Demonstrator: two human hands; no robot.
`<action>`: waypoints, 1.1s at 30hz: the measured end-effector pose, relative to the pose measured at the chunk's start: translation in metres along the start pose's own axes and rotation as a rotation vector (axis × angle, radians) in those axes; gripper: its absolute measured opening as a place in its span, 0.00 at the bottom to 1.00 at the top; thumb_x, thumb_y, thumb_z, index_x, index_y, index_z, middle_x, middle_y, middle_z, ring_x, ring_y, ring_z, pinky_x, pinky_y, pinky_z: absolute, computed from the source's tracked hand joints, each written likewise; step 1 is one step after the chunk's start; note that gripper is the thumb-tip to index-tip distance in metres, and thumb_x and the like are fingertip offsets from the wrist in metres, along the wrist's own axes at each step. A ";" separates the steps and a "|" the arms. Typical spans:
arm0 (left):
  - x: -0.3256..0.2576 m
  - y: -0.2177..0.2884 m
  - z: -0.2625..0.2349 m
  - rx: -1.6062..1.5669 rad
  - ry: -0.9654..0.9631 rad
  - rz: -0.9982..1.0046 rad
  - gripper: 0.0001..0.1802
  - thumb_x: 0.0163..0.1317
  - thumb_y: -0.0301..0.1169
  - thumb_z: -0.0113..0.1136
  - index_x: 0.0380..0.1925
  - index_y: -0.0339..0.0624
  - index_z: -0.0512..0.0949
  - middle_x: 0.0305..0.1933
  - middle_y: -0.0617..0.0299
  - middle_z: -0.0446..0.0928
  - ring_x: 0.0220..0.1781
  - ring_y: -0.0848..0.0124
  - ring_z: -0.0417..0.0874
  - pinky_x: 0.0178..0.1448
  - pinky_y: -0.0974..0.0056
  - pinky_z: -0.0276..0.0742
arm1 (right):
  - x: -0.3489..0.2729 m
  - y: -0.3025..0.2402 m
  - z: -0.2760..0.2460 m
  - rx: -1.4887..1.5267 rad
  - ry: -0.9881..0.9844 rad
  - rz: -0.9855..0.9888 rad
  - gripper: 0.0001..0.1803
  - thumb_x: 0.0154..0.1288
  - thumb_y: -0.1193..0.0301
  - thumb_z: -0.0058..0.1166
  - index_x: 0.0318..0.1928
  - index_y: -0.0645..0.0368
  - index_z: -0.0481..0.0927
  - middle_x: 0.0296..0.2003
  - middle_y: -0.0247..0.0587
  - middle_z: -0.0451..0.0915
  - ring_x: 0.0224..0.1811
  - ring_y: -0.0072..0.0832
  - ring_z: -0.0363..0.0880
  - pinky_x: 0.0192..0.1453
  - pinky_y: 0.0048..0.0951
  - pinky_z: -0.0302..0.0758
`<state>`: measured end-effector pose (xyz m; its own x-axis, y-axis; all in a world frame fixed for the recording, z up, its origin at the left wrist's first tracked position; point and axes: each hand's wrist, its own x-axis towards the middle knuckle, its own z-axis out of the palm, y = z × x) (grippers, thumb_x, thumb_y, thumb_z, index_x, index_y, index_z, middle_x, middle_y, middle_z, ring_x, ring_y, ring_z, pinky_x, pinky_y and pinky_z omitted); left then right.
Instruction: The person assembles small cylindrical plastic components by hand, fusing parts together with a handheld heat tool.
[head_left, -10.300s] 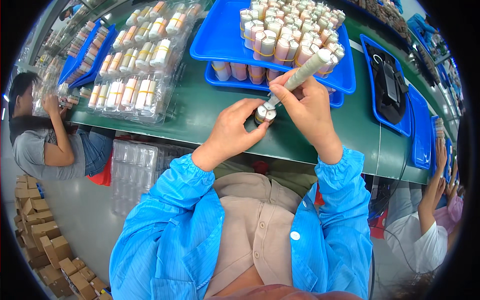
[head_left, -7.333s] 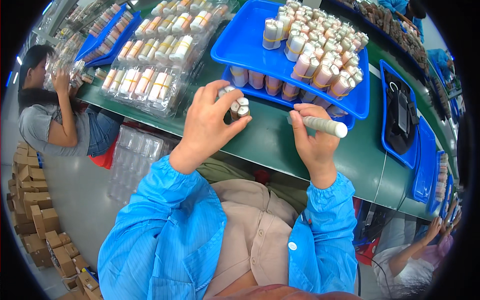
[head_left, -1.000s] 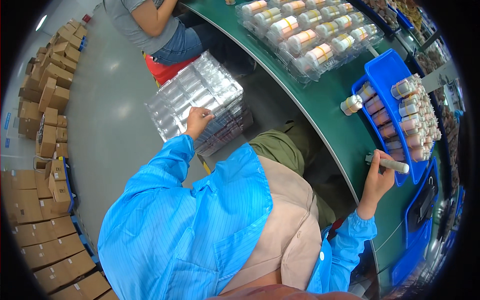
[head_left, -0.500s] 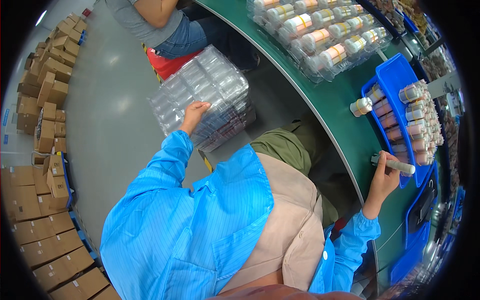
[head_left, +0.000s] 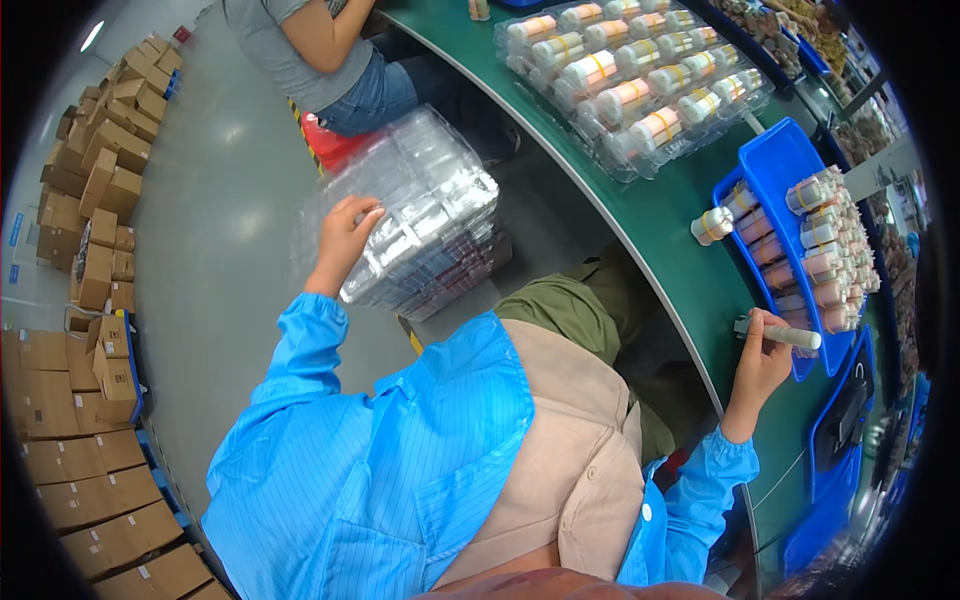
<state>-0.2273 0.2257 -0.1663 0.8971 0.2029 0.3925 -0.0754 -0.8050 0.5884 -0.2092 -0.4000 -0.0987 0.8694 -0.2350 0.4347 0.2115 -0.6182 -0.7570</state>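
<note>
My left hand (head_left: 347, 238) is closed, thumb and fingers pinching the thin edge of a clear plastic tray that blurs with motion over a stack of clear moulded trays (head_left: 440, 215). My right hand (head_left: 762, 368) grips a pale, stick-shaped tool (head_left: 795, 335) with a grey end poking out past the fingers; its exact kind does not show. This hand is over the green table (head_left: 690, 300), beside a blue bin (head_left: 775, 150) of bundled pale rolls (head_left: 830, 235). One roll bundle (head_left: 712, 226) lies outside the bin's left side.
Farther along the table, clear trays hold banded white and pink rolls (head_left: 625, 97). Another person (head_left: 330, 50) in grey sits on a red stool (head_left: 330, 143) beyond the tray stack. Cardboard boxes (head_left: 95, 460) line the left wall. Another blue bin (head_left: 835, 430) is at the right.
My left hand has moved left and slightly down, with the upper tray shifting leftward. My right hand keeps its hold on the stick-shaped tool, nearly still.
</note>
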 end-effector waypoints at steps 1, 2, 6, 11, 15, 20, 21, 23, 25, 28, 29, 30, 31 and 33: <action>0.005 0.022 -0.012 0.100 0.035 0.085 0.10 0.65 0.32 0.70 0.41 0.39 0.86 0.37 0.57 0.83 0.39 0.61 0.84 0.44 0.60 0.79 | -0.001 -0.001 -0.003 -0.015 -0.003 -0.004 0.07 0.76 0.72 0.61 0.46 0.64 0.81 0.43 0.38 0.85 0.45 0.22 0.81 0.51 0.24 0.77; 0.010 0.043 -0.022 0.175 0.105 0.149 0.09 0.65 0.31 0.70 0.40 0.38 0.85 0.37 0.56 0.83 0.39 0.60 0.84 0.44 0.60 0.79 | -0.002 0.003 -0.003 0.029 0.041 -0.026 0.07 0.74 0.72 0.64 0.43 0.63 0.83 0.39 0.36 0.85 0.40 0.23 0.81 0.46 0.25 0.78; 0.016 0.146 -0.064 0.155 0.296 0.079 0.07 0.67 0.27 0.67 0.41 0.37 0.85 0.38 0.55 0.81 0.38 0.58 0.82 0.42 0.59 0.78 | -0.004 -0.010 0.001 0.041 0.037 -0.114 0.06 0.71 0.75 0.65 0.40 0.63 0.82 0.38 0.41 0.86 0.38 0.27 0.84 0.43 0.30 0.80; 0.047 0.246 -0.090 0.206 0.418 0.301 0.09 0.69 0.24 0.63 0.46 0.35 0.84 0.40 0.53 0.80 0.39 0.58 0.80 0.42 0.58 0.77 | -0.005 -0.019 -0.004 -0.019 0.067 -0.324 0.09 0.64 0.77 0.69 0.37 0.61 0.80 0.36 0.47 0.87 0.36 0.41 0.87 0.41 0.35 0.81; 0.107 0.312 -0.091 0.414 0.510 0.627 0.11 0.68 0.24 0.62 0.49 0.35 0.84 0.41 0.51 0.80 0.44 0.54 0.80 0.48 0.57 0.77 | -0.006 -0.020 -0.006 -0.023 0.097 -0.399 0.11 0.61 0.76 0.71 0.38 0.61 0.80 0.35 0.45 0.87 0.34 0.41 0.87 0.36 0.37 0.83; 0.221 0.382 0.014 0.537 0.412 0.885 0.13 0.67 0.27 0.59 0.50 0.38 0.83 0.44 0.47 0.81 0.50 0.49 0.81 0.55 0.50 0.80 | -0.003 -0.030 -0.013 -0.058 0.136 -0.453 0.13 0.59 0.76 0.72 0.38 0.61 0.79 0.34 0.45 0.86 0.34 0.44 0.87 0.36 0.39 0.82; 0.241 0.396 0.044 0.548 0.295 0.865 0.14 0.66 0.27 0.58 0.50 0.39 0.82 0.44 0.47 0.80 0.53 0.49 0.81 0.55 0.49 0.81 | -0.003 -0.032 -0.016 -0.054 0.139 -0.456 0.13 0.58 0.76 0.72 0.38 0.61 0.79 0.34 0.45 0.85 0.34 0.44 0.86 0.35 0.39 0.82; 0.283 0.414 0.109 0.694 0.111 0.853 0.13 0.66 0.30 0.61 0.45 0.36 0.85 0.49 0.45 0.81 0.54 0.49 0.82 0.55 0.49 0.83 | -0.003 -0.032 -0.017 -0.058 0.141 -0.471 0.13 0.58 0.76 0.72 0.38 0.61 0.79 0.34 0.45 0.85 0.34 0.44 0.86 0.35 0.39 0.82; 0.289 0.444 0.166 0.842 -0.176 0.836 0.15 0.68 0.35 0.59 0.42 0.34 0.86 0.51 0.43 0.82 0.54 0.48 0.83 0.57 0.48 0.82 | -0.005 -0.032 -0.017 -0.090 0.143 -0.471 0.14 0.58 0.75 0.73 0.39 0.60 0.78 0.34 0.45 0.85 0.34 0.44 0.86 0.36 0.39 0.82; 0.285 0.455 0.203 0.793 -0.319 0.902 0.19 0.71 0.40 0.56 0.40 0.33 0.86 0.49 0.42 0.84 0.53 0.47 0.84 0.58 0.46 0.81 | -0.005 -0.028 -0.018 -0.098 0.139 -0.487 0.14 0.58 0.74 0.73 0.39 0.60 0.78 0.34 0.45 0.85 0.34 0.44 0.86 0.36 0.39 0.82; 0.284 0.455 0.208 0.674 -0.335 0.966 0.21 0.73 0.42 0.54 0.41 0.33 0.86 0.46 0.43 0.85 0.53 0.45 0.84 0.59 0.46 0.81 | -0.005 -0.029 -0.018 -0.087 0.144 -0.486 0.14 0.59 0.73 0.72 0.39 0.60 0.78 0.34 0.45 0.85 0.35 0.44 0.86 0.36 0.39 0.82; 0.287 0.450 0.205 0.676 -0.340 0.968 0.21 0.73 0.42 0.54 0.41 0.33 0.86 0.46 0.43 0.85 0.53 0.45 0.84 0.59 0.46 0.81 | -0.006 -0.029 -0.018 -0.084 0.145 -0.481 0.14 0.59 0.73 0.72 0.39 0.60 0.78 0.34 0.45 0.85 0.35 0.44 0.86 0.36 0.39 0.82; 0.293 0.437 0.192 0.643 -0.310 0.938 0.22 0.74 0.44 0.53 0.42 0.35 0.86 0.45 0.43 0.86 0.53 0.44 0.84 0.59 0.46 0.81 | -0.005 -0.031 -0.018 -0.082 0.141 -0.486 0.13 0.59 0.73 0.72 0.38 0.60 0.78 0.34 0.45 0.85 0.35 0.44 0.86 0.36 0.39 0.82; 0.295 0.424 0.156 0.608 -0.386 0.826 0.24 0.75 0.48 0.53 0.46 0.38 0.86 0.47 0.44 0.85 0.55 0.43 0.83 0.60 0.47 0.80 | -0.006 -0.031 -0.020 -0.088 0.141 -0.465 0.13 0.59 0.73 0.72 0.38 0.60 0.78 0.35 0.45 0.85 0.35 0.44 0.86 0.36 0.39 0.82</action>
<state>0.0735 -0.1428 0.0894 0.7530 -0.6285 0.1951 -0.5837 -0.7747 -0.2432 -0.2299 -0.3942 -0.0682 0.6217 -0.0144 0.7831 0.5190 -0.7412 -0.4257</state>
